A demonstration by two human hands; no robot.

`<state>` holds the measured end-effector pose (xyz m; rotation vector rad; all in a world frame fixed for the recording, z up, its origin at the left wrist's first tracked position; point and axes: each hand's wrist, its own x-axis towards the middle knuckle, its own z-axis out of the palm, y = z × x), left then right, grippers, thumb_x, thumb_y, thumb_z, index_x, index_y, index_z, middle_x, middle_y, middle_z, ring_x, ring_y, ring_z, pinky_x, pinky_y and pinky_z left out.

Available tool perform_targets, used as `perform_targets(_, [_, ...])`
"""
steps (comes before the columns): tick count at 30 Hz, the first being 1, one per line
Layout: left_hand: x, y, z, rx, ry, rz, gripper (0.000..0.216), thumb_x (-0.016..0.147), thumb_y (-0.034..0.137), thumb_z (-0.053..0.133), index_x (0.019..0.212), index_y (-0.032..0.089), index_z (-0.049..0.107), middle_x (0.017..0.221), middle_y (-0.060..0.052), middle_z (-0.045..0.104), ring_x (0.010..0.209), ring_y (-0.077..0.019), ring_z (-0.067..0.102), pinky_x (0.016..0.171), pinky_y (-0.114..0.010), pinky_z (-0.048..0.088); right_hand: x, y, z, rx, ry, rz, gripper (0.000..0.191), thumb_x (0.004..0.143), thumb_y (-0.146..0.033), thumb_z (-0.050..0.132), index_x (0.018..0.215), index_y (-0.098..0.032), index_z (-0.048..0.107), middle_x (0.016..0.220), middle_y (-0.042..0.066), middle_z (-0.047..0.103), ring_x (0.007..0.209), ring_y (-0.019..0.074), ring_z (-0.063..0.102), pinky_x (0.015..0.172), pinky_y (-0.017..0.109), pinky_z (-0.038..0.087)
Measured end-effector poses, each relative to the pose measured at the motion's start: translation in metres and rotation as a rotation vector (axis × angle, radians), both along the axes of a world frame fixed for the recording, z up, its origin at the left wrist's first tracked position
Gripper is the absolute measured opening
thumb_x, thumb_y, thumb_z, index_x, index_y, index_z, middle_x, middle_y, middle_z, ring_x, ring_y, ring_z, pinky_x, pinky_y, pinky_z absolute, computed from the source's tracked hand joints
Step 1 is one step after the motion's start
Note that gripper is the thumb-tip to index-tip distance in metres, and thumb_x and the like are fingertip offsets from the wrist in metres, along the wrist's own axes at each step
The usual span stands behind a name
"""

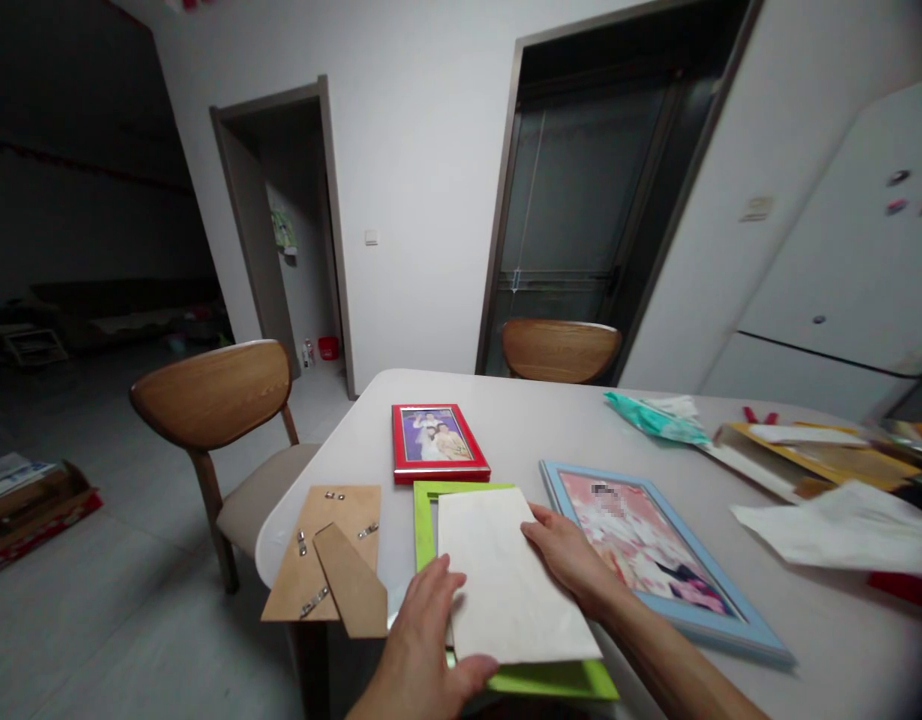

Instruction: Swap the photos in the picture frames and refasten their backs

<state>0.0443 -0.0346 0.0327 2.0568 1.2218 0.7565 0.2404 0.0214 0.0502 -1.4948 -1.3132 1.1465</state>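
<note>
A blank white sheet [517,590] lies over a lime-green picture frame [425,525], tilted a little so that the frame shows at its left, top and bottom edges. My left hand [423,640] grips the sheet's lower left side, thumb across the bottom corner and fingers along the edge. At the right edge, my right hand [570,560] holds the same sheet between thumb and fingers. Left of the green frame is a brown backing board [348,505] with metal clips and a stand leg. What lies under the sheet is hidden.
Beyond the green frame is a red picture frame [442,470]; a larger light-blue frame [738,600] lies to the right. Crumpled packaging [656,420], a yellow envelope [828,455] and white paper [843,525] occupy the table's right side. Wooden chairs [221,390] stand around the table.
</note>
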Motion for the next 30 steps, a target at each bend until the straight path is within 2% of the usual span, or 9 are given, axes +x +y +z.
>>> perform_targets(4, [-0.002, 0.001, -0.001, 0.034, 0.143, -0.081, 0.066, 0.056, 0.025, 0.067, 0.115, 0.007, 0.045, 0.130, -0.022, 0.033, 0.121, -0.0313, 0.026, 0.100, -0.051, 0.018, -0.004, 0.006, -0.008, 0.034, 0.056, -0.032, 0.048, 0.065, -0.019, 0.033, 0.108, -0.009, 0.050, 0.082, 0.008, 0.067, 0.072, 0.0187, 0.062, 0.059, 0.026, 0.047])
perform_targets(8, [-0.005, 0.003, -0.006, 0.063, 0.129, -0.045, 0.060, 0.058, 0.018, 0.065, 0.114, 0.007, 0.047, 0.128, -0.021, 0.036, 0.120, -0.0299, 0.031, 0.099, -0.048, 0.025, -0.004, 0.009, -0.013, 0.041, 0.079, -0.029, 0.045, 0.067, -0.020, 0.033, 0.107, -0.010, 0.051, 0.086, 0.008, 0.066, 0.077, 0.0192, 0.062, 0.062, 0.026, 0.047])
perform_targets(15, [-0.006, 0.005, -0.013, 0.136, 0.160, -0.044, 0.053, 0.061, 0.017, 0.062, 0.112, 0.012, 0.048, 0.126, -0.017, 0.041, 0.118, -0.0275, 0.035, 0.099, -0.049, 0.023, -0.007, 0.020, -0.018, 0.037, -0.011, -0.016, 0.045, 0.068, -0.022, 0.034, 0.109, -0.009, 0.049, 0.081, 0.007, 0.067, 0.068, 0.0175, 0.062, 0.061, 0.026, 0.047])
perform_targets(19, [-0.006, 0.006, -0.011, 0.129, 0.188, -0.059, 0.052, 0.063, 0.017, 0.060, 0.113, 0.012, 0.048, 0.127, -0.017, 0.040, 0.119, -0.0267, 0.033, 0.099, -0.049, 0.023, -0.010, 0.022, -0.020, 0.085, -0.037, -0.040, 0.047, 0.070, -0.024, 0.035, 0.112, -0.007, 0.047, 0.087, 0.008, 0.066, 0.069, 0.0170, 0.062, 0.061, 0.026, 0.047])
perform_targets(21, [-0.006, 0.007, -0.008, 0.111, 0.189, -0.060, 0.050, 0.064, 0.017, 0.058, 0.113, 0.013, 0.048, 0.128, -0.016, 0.040, 0.119, -0.0263, 0.033, 0.099, -0.049, 0.023, -0.011, 0.022, -0.019, 0.126, -0.164, -0.038, 0.045, 0.070, -0.023, 0.035, 0.109, -0.008, 0.050, 0.092, 0.009, 0.065, 0.074, 0.0175, 0.061, 0.064, 0.025, 0.045])
perform_targets(25, [-0.004, 0.008, 0.002, 0.070, 0.181, -0.036, 0.047, 0.063, 0.016, 0.056, 0.110, 0.015, 0.051, 0.125, -0.014, 0.044, 0.116, -0.0261, 0.038, 0.098, -0.048, 0.026, -0.011, 0.022, -0.012, 0.227, -0.614, -0.001, 0.037, 0.072, -0.024, 0.035, 0.099, -0.011, 0.057, 0.098, 0.009, 0.063, 0.084, 0.0178, 0.058, 0.070, 0.023, 0.041])
perform_targets(27, [-0.003, 0.009, 0.008, 0.057, 0.213, -0.027, 0.045, 0.063, 0.016, 0.055, 0.108, 0.015, 0.053, 0.124, -0.014, 0.046, 0.115, -0.0267, 0.040, 0.097, -0.046, 0.028, -0.009, 0.021, -0.010, 0.232, -0.758, -0.013, 0.035, 0.073, -0.024, 0.035, 0.095, -0.012, 0.058, 0.093, 0.010, 0.064, 0.081, 0.0181, 0.058, 0.069, 0.024, 0.040])
perform_targets(30, [-0.001, 0.010, 0.015, 0.062, 0.309, -0.035, 0.041, 0.065, 0.012, 0.049, 0.105, 0.014, 0.055, 0.122, -0.013, 0.048, 0.113, -0.0261, 0.042, 0.096, -0.043, 0.030, -0.007, 0.020, -0.011, 0.204, -0.863, -0.038, 0.030, 0.073, -0.026, 0.037, 0.084, -0.011, 0.061, 0.081, 0.013, 0.064, 0.072, 0.0208, 0.058, 0.063, 0.027, 0.038])
